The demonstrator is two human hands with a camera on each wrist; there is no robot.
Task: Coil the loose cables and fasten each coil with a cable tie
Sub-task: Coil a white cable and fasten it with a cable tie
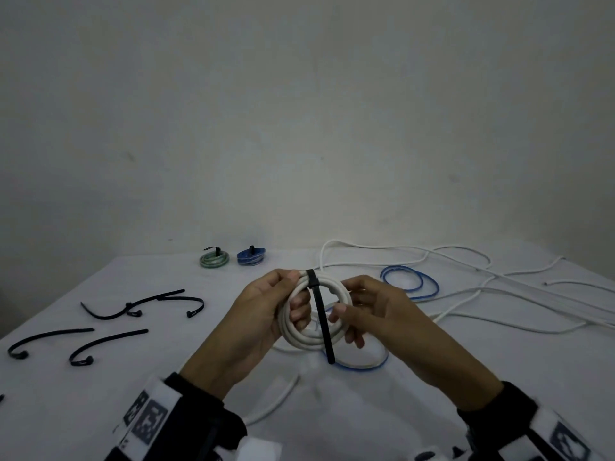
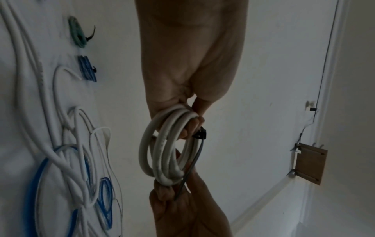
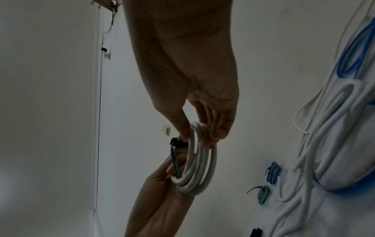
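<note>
Both hands hold a white cable coil (image 1: 316, 341) above the table's middle. My left hand (image 1: 296, 294) grips its left side, thumb on top and fingers through the centre. My right hand (image 1: 347, 322) grips the right side, thumb on the front. A black cable tie (image 1: 321, 314) is looped round the top of the coil by the left thumb. Its tail hangs down across the coil and ends free below it. The left wrist view shows the coil (image 2: 162, 152) and the tie's head (image 2: 201, 134). In the right wrist view the coil (image 3: 198, 173) hangs between the two hands.
A tied green coil (image 1: 214, 258) and a tied blue coil (image 1: 251, 256) lie at the far edge of the table. Several loose black ties (image 1: 143, 304) lie on the left. Loose white cables (image 1: 466, 271) and blue cable loops (image 1: 409, 282) spread over the right side.
</note>
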